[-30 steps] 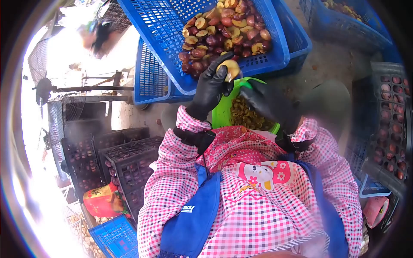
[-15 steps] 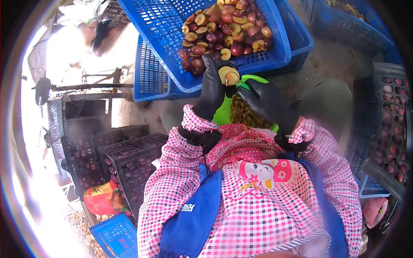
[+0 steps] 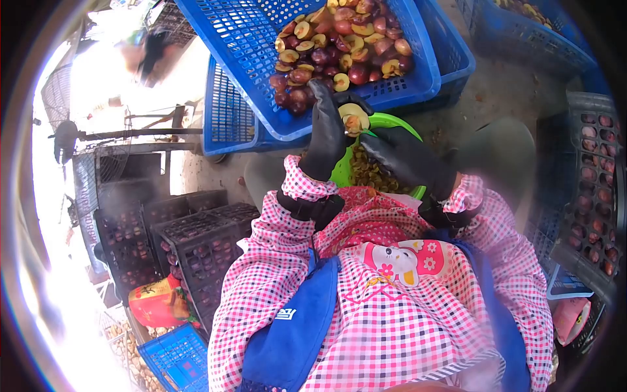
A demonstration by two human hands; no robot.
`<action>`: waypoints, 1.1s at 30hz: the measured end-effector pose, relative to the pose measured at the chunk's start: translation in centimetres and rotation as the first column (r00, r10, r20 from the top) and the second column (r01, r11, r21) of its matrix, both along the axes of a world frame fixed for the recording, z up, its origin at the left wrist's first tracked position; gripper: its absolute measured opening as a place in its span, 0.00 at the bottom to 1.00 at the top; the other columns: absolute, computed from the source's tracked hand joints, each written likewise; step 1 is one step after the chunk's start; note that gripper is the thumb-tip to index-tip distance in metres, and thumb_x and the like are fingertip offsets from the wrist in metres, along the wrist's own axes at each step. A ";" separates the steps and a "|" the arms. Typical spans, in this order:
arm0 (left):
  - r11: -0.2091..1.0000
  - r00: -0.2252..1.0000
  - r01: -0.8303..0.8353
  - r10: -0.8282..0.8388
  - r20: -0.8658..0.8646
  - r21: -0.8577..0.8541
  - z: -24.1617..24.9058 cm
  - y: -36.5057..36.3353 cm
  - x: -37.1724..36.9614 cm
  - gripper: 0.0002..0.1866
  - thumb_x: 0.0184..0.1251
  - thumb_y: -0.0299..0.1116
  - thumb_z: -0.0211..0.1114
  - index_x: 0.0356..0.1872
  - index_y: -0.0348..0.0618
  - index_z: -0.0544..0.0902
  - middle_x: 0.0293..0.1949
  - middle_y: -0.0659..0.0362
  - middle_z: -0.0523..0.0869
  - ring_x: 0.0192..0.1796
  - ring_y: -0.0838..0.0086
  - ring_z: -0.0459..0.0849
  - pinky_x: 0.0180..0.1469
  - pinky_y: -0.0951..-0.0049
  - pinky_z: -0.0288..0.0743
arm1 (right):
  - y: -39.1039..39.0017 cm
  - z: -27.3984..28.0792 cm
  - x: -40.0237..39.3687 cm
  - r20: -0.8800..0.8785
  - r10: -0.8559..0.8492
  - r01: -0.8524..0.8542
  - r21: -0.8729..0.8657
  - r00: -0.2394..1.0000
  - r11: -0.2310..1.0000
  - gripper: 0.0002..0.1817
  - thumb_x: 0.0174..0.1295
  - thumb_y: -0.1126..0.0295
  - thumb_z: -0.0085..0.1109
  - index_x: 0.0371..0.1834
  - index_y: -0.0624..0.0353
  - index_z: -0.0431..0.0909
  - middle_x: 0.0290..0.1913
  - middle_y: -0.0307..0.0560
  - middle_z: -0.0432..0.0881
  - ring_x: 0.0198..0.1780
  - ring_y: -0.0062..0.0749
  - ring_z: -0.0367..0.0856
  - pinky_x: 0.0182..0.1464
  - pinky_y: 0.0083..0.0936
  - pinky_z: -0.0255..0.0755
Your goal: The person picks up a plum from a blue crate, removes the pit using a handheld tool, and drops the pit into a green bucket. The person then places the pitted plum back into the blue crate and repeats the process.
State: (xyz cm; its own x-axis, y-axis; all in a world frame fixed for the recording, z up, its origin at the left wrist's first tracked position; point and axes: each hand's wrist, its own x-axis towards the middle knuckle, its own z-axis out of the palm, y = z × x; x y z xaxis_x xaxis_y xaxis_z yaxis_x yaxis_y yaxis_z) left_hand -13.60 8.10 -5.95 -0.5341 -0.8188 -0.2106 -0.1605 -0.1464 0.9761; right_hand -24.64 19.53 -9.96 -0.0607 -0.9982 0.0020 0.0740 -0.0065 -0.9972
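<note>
In the head view, my left hand (image 3: 328, 124), in a black glove, is closed around a cut plum half (image 3: 353, 116), its pale flesh facing up. My right hand (image 3: 403, 155), also gloved in black, grips a small green-handled knife (image 3: 368, 133). Its tip end meets the plum, but the blade is mostly hidden. Below both hands is a bright green basin (image 3: 418, 191) holding several brownish pits or scraps (image 3: 371, 168). Just beyond my left fingers stands a blue crate (image 3: 277, 124) with many halved plums (image 3: 359, 49).
Another blue crate (image 3: 228, 108) sits beneath the front one. Black crates of plums (image 3: 202, 242) stand at the left, near a red bag (image 3: 157, 304) and a blue basket (image 3: 176, 356). At right is a dark crate of plums (image 3: 594, 189). A fan (image 3: 64, 137) stands far left.
The plum half has shifted slightly right and down with my left hand. My right hand has turned a little, and more of the green basin's rim shows behind it.
</note>
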 end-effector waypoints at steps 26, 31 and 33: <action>0.241 0.147 0.959 0.034 0.989 -0.150 1.6 -10.5 -4.1 0.18 0.61 0.38 0.59 0.51 0.46 0.81 0.47 0.46 0.85 0.51 0.53 0.84 0.50 0.53 0.77 | -0.2 -1.1 -1.4 -0.139 0.149 -0.160 -0.069 0.979 0.985 0.26 0.68 0.49 0.53 0.53 0.61 0.80 0.45 0.57 0.83 0.50 0.41 0.82 0.54 0.34 0.71; 0.274 0.213 0.945 -0.107 0.971 -0.177 -2.0 -13.8 -2.2 0.19 0.61 0.43 0.61 0.50 0.44 0.81 0.47 0.47 0.85 0.49 0.51 0.84 0.50 0.54 0.77 | -0.5 0.5 -2.1 -0.162 -0.124 0.119 -0.037 0.979 0.992 0.23 0.69 0.49 0.53 0.47 0.59 0.80 0.38 0.57 0.83 0.42 0.46 0.83 0.46 0.37 0.73; 0.411 0.377 0.872 -0.213 0.901 -0.267 -2.9 -14.5 -1.7 0.20 0.60 0.45 0.63 0.49 0.44 0.81 0.47 0.45 0.85 0.48 0.51 0.84 0.50 0.53 0.76 | -1.1 -0.4 -2.6 -0.243 -0.204 0.217 0.029 0.948 0.976 0.21 0.69 0.51 0.53 0.42 0.60 0.79 0.35 0.58 0.82 0.38 0.53 0.82 0.40 0.41 0.72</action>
State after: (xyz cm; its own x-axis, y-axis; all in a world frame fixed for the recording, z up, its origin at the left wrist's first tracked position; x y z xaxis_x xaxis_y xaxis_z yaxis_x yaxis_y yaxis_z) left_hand -15.30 -6.42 -8.90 -0.8490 -0.4090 -0.3346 -0.4939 0.8394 0.2271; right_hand -27.24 18.45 -10.33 -0.2739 -0.9617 -0.0119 -0.1621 0.0584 -0.9850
